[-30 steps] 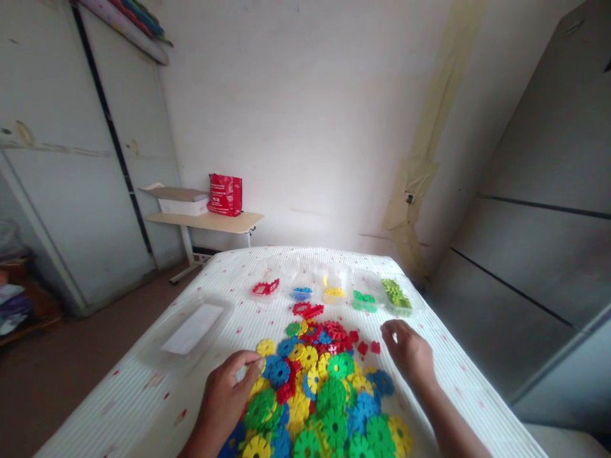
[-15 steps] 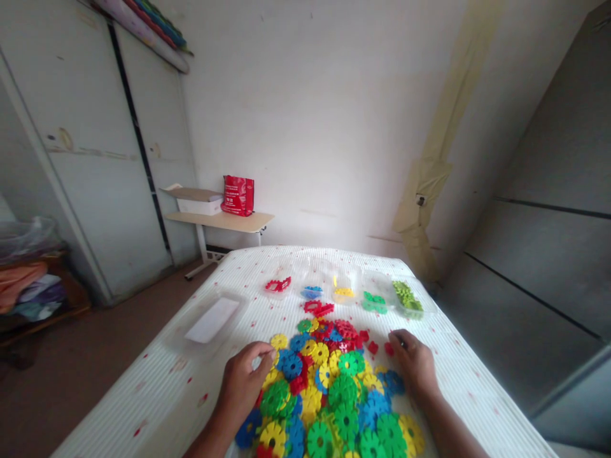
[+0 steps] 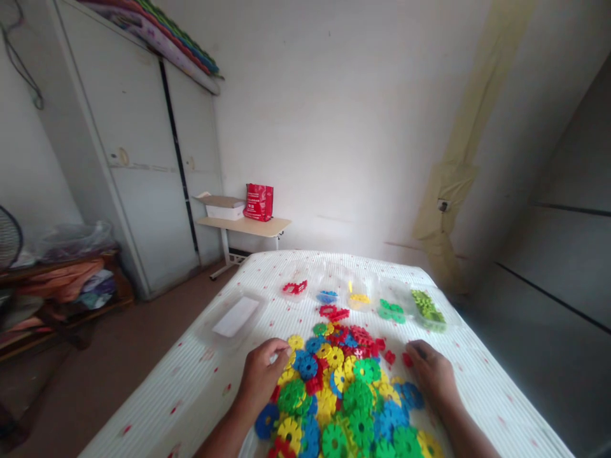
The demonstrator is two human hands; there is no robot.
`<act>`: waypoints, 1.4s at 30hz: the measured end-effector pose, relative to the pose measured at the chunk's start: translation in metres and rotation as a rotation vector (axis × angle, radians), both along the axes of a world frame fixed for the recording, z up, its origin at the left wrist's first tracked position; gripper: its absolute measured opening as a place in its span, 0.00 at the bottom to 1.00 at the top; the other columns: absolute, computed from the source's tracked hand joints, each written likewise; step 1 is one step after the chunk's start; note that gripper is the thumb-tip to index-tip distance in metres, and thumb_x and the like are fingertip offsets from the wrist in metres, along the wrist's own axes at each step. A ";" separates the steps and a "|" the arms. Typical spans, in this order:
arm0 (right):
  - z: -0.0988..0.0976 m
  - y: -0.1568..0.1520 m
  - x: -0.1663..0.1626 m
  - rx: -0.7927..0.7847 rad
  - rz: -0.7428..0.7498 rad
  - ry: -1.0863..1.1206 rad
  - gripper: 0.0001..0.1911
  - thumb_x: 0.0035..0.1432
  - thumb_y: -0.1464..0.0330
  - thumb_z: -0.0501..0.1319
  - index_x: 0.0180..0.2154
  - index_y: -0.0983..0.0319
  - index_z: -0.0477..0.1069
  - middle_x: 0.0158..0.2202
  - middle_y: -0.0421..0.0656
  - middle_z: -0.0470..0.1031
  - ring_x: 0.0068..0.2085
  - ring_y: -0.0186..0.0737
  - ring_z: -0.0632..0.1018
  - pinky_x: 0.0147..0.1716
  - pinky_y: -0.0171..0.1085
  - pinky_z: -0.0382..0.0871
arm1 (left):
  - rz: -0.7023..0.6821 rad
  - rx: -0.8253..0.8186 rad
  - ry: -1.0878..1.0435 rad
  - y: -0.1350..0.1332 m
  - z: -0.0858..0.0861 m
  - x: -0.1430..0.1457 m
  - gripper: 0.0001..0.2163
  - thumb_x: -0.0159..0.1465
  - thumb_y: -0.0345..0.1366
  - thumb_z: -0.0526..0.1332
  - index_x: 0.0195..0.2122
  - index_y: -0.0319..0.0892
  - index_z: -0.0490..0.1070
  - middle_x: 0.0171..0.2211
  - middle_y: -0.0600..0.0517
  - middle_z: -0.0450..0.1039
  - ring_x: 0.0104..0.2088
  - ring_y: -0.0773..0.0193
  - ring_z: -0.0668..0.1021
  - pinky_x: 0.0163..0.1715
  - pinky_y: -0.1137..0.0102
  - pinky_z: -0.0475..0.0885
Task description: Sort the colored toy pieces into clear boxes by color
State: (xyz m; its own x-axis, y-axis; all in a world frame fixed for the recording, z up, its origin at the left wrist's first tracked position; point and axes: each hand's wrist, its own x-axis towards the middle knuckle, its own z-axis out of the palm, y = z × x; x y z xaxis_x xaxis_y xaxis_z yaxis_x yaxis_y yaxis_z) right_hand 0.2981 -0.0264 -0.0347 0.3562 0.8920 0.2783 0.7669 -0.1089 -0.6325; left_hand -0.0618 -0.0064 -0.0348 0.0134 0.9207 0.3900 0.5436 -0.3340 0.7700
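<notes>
A heap of plastic snowflake-shaped building discs (image 3: 358, 394) in green, yellow, blue and red lies between my hands. My left hand (image 3: 262, 372) rests at the heap's left edge, thumb and forefinger tips together beside a yellow disc (image 3: 296, 342). Whatever may be between those tips is too small to make out. On the right side, my right hand (image 3: 432, 369) is curled down at the table, its fingertips close to a small red piece (image 3: 407, 359). Its fingers partly hide what they may hold.
Along the far side stand clear containers with red pieces (image 3: 294, 287), blue pieces (image 3: 327, 296), yellow pieces (image 3: 359, 298), green pieces (image 3: 391, 310) and light-green pieces (image 3: 427, 306). Joined red pieces (image 3: 334, 313) lie before them. A clear tray (image 3: 258, 321) holding a white sheet is at left.
The view has turned to the left, so everything sits further right in the picture. Both hands keep nearly the same pose beside the heap.
</notes>
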 end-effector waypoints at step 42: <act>-0.008 0.004 0.002 -0.060 0.064 -0.058 0.18 0.54 0.56 0.47 0.28 0.58 0.69 0.25 0.38 0.75 0.27 0.37 0.73 0.27 0.31 0.63 | -0.050 -0.064 0.769 0.081 0.036 0.131 0.09 0.55 0.29 0.56 0.34 0.41 0.74 0.36 0.47 0.75 0.44 0.57 0.73 0.42 0.67 0.66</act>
State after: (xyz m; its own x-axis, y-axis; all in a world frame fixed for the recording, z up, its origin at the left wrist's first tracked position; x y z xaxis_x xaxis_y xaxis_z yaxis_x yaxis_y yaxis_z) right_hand 0.3004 -0.0223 -0.0429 0.2829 0.9281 0.2422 0.8085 -0.0949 -0.5809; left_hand 0.0696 0.0741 0.0011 0.3007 0.9323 0.2009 0.9188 -0.3397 0.2009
